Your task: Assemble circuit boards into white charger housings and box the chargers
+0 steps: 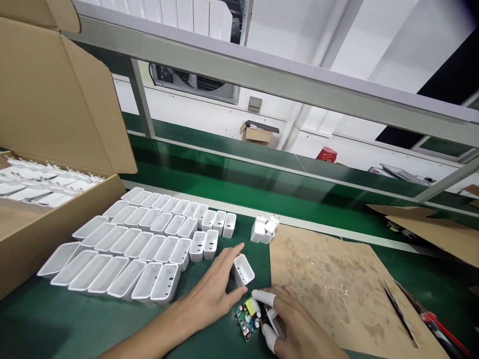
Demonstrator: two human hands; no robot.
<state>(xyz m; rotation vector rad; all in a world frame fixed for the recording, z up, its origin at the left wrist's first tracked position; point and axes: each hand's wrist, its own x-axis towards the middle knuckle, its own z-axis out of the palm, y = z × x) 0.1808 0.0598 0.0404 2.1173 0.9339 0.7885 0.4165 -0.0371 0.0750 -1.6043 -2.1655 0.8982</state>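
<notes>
A single white plastic case point(244, 270) stands tilted, its open top showing, between the thumb and fingers of my left hand point(213, 291). Near the front edge of the view my right hand point(295, 319), with white finger covers on two fingertips, grips a white part point(275, 321) beside a green circuit board point(247, 319). The board carries a yellow component and several small parts. Rows of white open cases point(129, 242) fill the green bench to the left. Two or three cases with pieces on top point(264, 229) stand beyond my hands.
Brown cardboard sheet point(318, 284) lies at right, bearing tweezers point(400, 311); red-handled pliers point(437, 324) lie at its right edge. A large carton point(67, 224) with white parts is at left. Behind runs a green conveyor belt point(224, 184) under a metal frame point(262, 75).
</notes>
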